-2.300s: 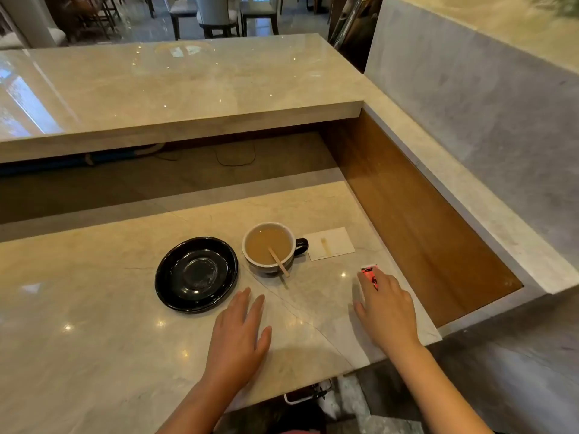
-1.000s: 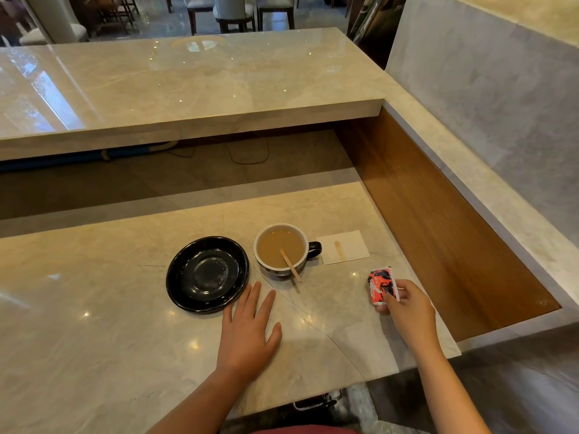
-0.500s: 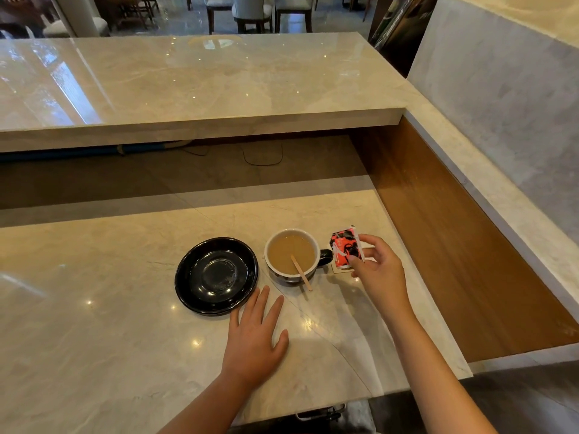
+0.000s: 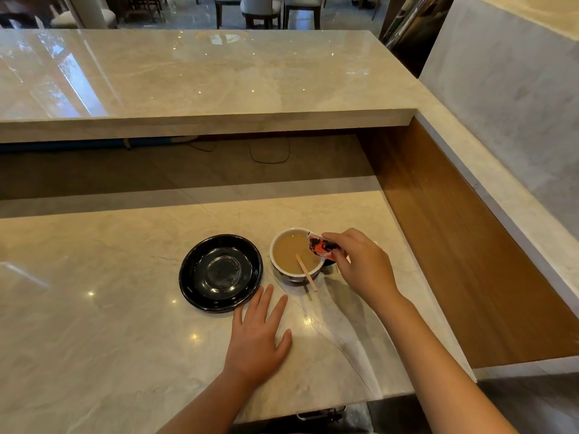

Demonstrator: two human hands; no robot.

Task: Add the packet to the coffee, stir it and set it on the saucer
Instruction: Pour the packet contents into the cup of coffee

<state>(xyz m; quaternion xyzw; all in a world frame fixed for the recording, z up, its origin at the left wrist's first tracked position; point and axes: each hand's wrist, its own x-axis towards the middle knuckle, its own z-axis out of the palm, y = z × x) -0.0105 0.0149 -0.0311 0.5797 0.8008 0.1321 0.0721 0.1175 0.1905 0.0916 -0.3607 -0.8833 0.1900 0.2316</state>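
A cup of light-brown coffee (image 4: 289, 255) stands on the marble counter, with a wooden stir stick (image 4: 306, 276) leaning out over its near rim. My right hand (image 4: 360, 264) holds a small red and black packet (image 4: 321, 247) tilted over the cup's right rim. A black saucer (image 4: 221, 272) lies just left of the cup, with nothing on it. My left hand (image 4: 258, 336) rests flat on the counter in front of the saucer, fingers spread. The cup's handle is hidden behind my right hand.
A raised marble bar top (image 4: 200, 76) runs along the back, with a dark recess and cables beneath it. A wooden side panel (image 4: 454, 242) drops away at the right. The counter's front edge (image 4: 313, 408) lies near my arms.
My right hand picked the packet up from the counter at the right, carried it left and tipped it over the cup. My left hand stayed flat.
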